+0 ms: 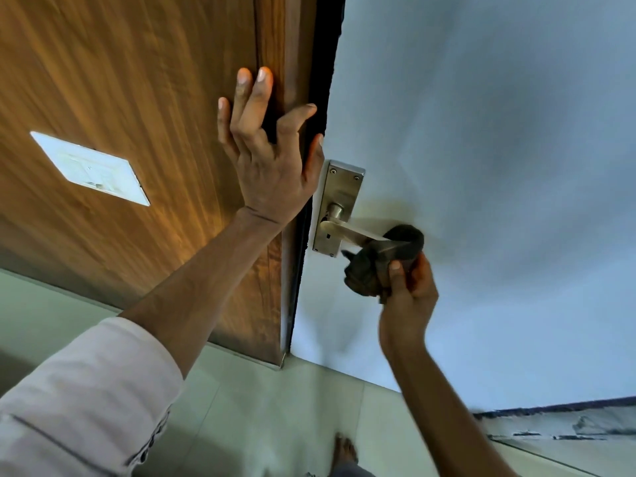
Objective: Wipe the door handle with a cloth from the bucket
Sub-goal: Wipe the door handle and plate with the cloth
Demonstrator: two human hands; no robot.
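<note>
The right hand (407, 290) is clamped on a dark, crumpled cloth (382, 259), thumb on the near side and fingers curled behind it; the cloth is wrapped over the outer end of the door handle (351, 232), a metal lever that runs from its round hub out toward the right; the free end of the lever is hidden inside the cloth, while the part near the hub is bare. The lever sits on a tall metal plate (339, 197) screwed to the pale, bluish-white door (481, 149); part of the cloth hangs loose below the lever, just under the plate's lower corner.

The left hand (272, 160) is open, fingers spread apart and holding nothing; its fingertips rest on the brown wooden panel (137, 98) beside the door, and the thumb reaches across the dark gap at the door's edge toward the top of the plate; whether the thumb touches the door cannot be told. A pale sleeve (86, 401) covers the left forearm up to near the elbow; the right forearm is bare. A white switch plate (89, 168) is set into the wooden panel, well to the left of the hand. Below lies a light tiled floor (275, 407); a bare foot (346, 451) shows at the bottom edge.
</note>
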